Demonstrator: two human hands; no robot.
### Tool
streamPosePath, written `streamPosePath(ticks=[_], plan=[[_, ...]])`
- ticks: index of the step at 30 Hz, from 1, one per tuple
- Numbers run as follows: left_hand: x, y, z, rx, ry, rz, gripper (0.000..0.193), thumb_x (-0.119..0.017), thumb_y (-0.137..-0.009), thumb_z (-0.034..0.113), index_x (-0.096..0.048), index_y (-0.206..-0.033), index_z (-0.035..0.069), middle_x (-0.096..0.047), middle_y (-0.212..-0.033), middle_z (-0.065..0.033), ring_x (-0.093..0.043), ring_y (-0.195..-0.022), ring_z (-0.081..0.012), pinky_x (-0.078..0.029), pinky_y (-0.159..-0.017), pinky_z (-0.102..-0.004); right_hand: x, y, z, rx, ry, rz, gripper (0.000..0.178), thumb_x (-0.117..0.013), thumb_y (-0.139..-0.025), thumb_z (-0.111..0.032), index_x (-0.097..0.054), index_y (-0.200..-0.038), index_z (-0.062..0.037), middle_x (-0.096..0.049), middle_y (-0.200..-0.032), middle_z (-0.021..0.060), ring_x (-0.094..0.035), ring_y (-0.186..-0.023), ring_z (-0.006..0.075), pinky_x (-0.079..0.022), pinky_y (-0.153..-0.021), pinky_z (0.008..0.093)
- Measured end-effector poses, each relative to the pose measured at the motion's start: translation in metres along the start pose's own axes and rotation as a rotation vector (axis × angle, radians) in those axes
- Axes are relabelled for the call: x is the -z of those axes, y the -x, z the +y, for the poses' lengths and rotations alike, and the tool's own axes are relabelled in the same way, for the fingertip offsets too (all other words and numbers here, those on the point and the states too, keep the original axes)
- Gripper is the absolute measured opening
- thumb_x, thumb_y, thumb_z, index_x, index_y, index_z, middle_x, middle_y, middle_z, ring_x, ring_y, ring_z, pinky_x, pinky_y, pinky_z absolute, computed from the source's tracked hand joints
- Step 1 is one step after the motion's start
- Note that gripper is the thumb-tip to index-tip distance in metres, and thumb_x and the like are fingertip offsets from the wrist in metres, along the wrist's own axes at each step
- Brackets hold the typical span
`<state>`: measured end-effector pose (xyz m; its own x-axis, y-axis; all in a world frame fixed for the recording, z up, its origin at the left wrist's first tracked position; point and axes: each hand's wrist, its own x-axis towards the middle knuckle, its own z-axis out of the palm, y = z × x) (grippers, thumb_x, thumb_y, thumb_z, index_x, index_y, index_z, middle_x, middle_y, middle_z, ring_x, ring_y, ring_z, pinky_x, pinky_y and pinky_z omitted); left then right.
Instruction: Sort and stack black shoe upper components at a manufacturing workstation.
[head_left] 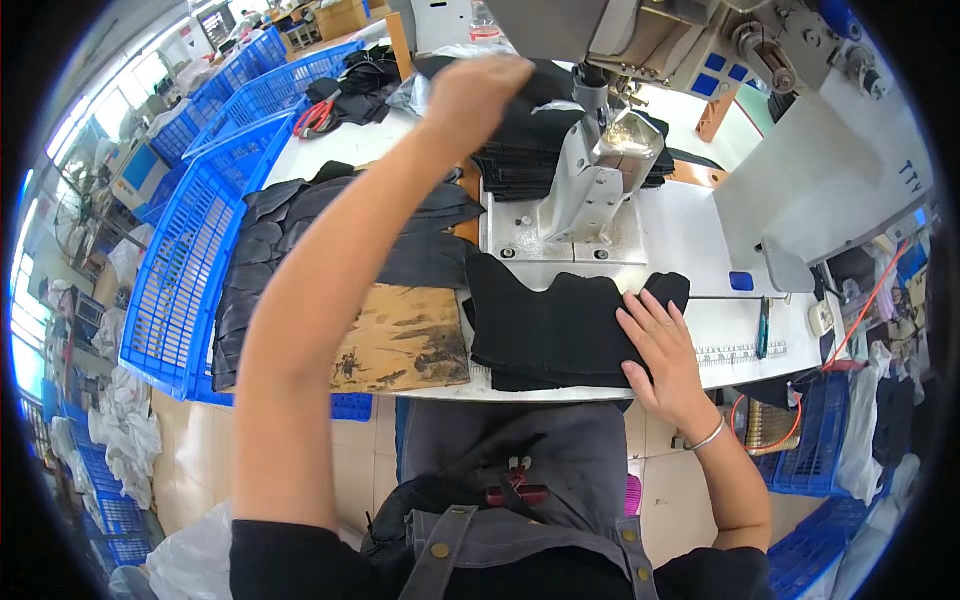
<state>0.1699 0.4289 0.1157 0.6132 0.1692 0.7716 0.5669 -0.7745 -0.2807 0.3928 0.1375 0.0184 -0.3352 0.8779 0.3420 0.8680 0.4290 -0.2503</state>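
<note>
Your right hand (662, 358) rests palm-down with its fingers spread on the matte black, curved-edge fabric panels (555, 325), pressing them without gripping. The main risk here is slippage: the panels seem loosely layered, so a sideways drag of that palm could fan them out of line, and a pull towards you could tip them over the near edge of the white tabletop (722, 318), which runs just below them.

Your left hand (478, 98) is stretched well forward of the right, its fingers curled and blurred; you can't tell from here whether it has hold of anything. It is near the white metal sewing machine post (590, 185), so a hasty return could knock a knuckle on it, or snag the thick stack of folded black fabric (520, 160) just below and to the right of that hand.

As for position, the panels lie under your right fingers and extend mostly to that hand's left, with a small lobe showing beyond the fingertips. They are well apart from your left hand, on the near side of it. To your right hand's right, the slim green-handled tool (764, 328) lies apart from the fabric.
</note>
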Motion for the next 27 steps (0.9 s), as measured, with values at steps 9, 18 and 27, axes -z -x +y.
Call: streamPosePath(ticks=[9, 18, 27], plan=[[0.014, 0.028, 0.015, 0.019, 0.320, -0.102, 0.041, -0.060, -0.087, 0.032, -0.053, -0.118, 0.006, -0.056, -0.115, -0.0151, -0.052, -0.109, -0.0296, -0.039, -0.093, -0.0420, 0.009, 0.000, -0.002, -0.046, -0.067, -0.055, 0.057, -0.062, -0.078, -0.018, -0.049, -0.131, -0.0035, -0.041, -0.142, 0.0145, -0.034, -0.134, 0.0336, -0.020, -0.111, 0.0495], [0.069, 0.155, 0.052, -0.094, 0.396, -0.481, 0.017, -0.066, -0.070, 0.016, -0.058, -0.078, 0.003, -0.056, -0.080, -0.0089, -0.058, -0.077, -0.0272, -0.047, -0.072, -0.0357, 0.005, -0.037, -0.033, 0.107, -0.064, -0.025, 0.044, -0.068, -0.075, -0.011, -0.056, -0.116, -0.0013, -0.045, -0.138, 0.0150, -0.040, -0.130, 0.0334, -0.028, -0.108, 0.0502], [0.071, 0.161, 0.048, 0.392, 0.547, -0.449, 0.014, -0.063, -0.076, 0.005, -0.060, -0.086, -0.004, -0.064, -0.083, -0.0124, -0.064, -0.075, -0.0248, -0.051, -0.071, -0.0325, -0.022, -0.088, -0.056, 0.235, -0.095, -0.014, 0.045, -0.064, -0.082, -0.018, -0.052, -0.123, -0.0030, -0.046, -0.136, 0.0127, -0.042, -0.128, 0.0300, -0.031, -0.106, 0.0467]])
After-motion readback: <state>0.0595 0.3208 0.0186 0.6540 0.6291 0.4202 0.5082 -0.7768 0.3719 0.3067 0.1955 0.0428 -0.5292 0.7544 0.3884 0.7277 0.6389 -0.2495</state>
